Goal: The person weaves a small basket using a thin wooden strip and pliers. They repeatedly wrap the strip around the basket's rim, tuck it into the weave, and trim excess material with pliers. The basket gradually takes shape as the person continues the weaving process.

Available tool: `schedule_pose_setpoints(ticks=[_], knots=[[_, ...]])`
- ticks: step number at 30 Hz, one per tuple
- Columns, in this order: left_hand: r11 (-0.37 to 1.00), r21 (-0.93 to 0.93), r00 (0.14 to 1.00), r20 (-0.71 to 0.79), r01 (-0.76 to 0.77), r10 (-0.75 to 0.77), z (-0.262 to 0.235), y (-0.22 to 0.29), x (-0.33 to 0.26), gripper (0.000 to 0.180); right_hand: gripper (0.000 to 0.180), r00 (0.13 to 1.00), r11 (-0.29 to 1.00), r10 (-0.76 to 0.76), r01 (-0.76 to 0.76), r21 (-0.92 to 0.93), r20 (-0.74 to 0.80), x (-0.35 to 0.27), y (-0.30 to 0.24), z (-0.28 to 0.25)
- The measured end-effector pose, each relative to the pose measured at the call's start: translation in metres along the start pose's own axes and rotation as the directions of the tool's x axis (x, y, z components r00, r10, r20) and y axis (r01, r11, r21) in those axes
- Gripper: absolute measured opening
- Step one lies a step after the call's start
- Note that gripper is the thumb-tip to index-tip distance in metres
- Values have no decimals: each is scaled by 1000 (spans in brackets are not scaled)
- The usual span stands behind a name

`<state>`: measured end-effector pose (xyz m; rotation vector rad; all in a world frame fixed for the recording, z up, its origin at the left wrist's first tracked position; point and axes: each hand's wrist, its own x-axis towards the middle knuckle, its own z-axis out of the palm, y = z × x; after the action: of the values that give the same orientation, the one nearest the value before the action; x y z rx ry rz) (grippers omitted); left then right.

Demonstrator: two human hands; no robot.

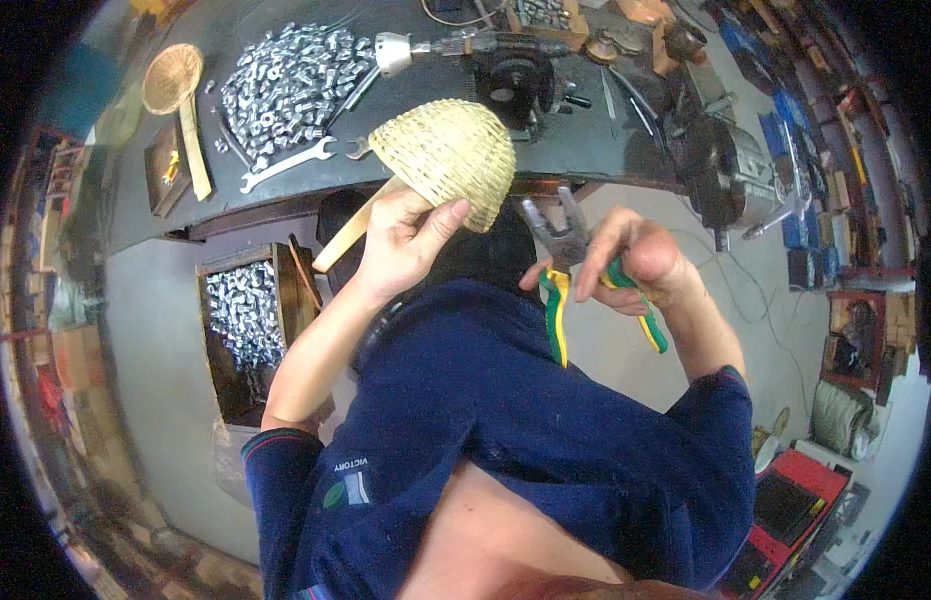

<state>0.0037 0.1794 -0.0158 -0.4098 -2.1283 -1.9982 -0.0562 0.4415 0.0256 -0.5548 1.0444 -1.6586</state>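
Two hands, both engaged: your left hand (403, 240) clamps the woven scoop (450, 150) between thumb and fingers; just right of the scoop, your right hand (633, 258) wraps its fingers around the pliers (562, 243), whose spread jaws, nearer the scoop than that hand, point away from you, long axis leaning leftward.

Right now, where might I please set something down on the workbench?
The workbench has bare patches left of the wooden tray and between the black machine, the metal rods and the front edge. It is crowded around the pile of metal fittings and the open-ended wrench; the held woven ladle hides the middle front.
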Motion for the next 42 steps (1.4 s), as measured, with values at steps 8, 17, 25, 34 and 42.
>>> schedule_pose_setpoints(ticks=[8,17,25,34,42], knots=[[987,144,995,88,-69,56,-3,0,8,17,87,989,994,106,-107,-3,107,19,-2,-14],[957,219,978,131,-189,162,-1,-19,11,18,84,972,984,151,-164,65,179,34,6,-30],[907,312,955,173,-284,239,-6,-26,12,19,80,956,958,253,-269,99,149,38,7,-32],[928,230,948,199,-294,251,-10,-40,0,17,67,975,977,214,-214,-2,62,44,32,-13],[941,221,946,256,-258,200,-16,-60,-18,13,58,942,884,334,-313,348,-1,44,41,12]])
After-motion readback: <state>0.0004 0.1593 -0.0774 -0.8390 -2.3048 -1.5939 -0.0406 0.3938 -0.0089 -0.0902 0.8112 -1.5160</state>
